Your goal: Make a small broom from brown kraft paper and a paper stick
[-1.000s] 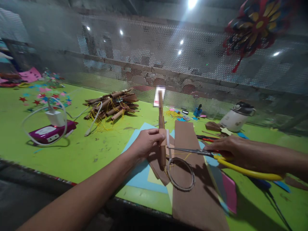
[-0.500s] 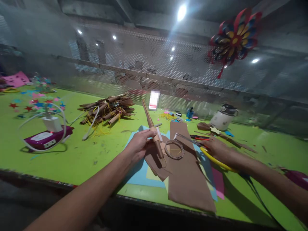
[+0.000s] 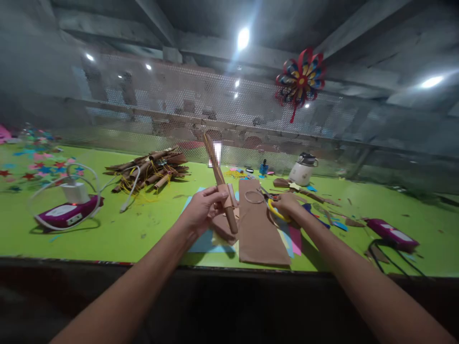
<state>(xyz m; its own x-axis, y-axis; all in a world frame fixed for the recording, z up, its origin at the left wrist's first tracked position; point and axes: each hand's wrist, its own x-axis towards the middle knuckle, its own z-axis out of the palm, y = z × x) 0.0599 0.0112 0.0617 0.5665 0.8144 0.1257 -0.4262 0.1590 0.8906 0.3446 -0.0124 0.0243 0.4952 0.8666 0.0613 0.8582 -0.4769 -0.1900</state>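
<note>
My left hand grips a rolled brown paper stick near its lower end; the stick leans up and to the left, with a strip of white tape around it by my fingers. My right hand holds yellow-handled scissors, blades pointing left and up over a long brown paper sheet. A roll of clear tape lies on the sheet's far part, just left of the scissors. Blue, yellow and pink sheets stick out from under the brown paper.
On the green table, a heap of rolled brown sticks with yellow string lies at the back left. A purple device with a white charger and cable sits at the left. A white pot stands behind; a second purple device lies at the right. A perforated screen closes the back.
My head has pulled back and tilted up, so more ceiling shows. The stick has tipped from upright to leaning left. The scissors have left the tape on the stick and moved right.
</note>
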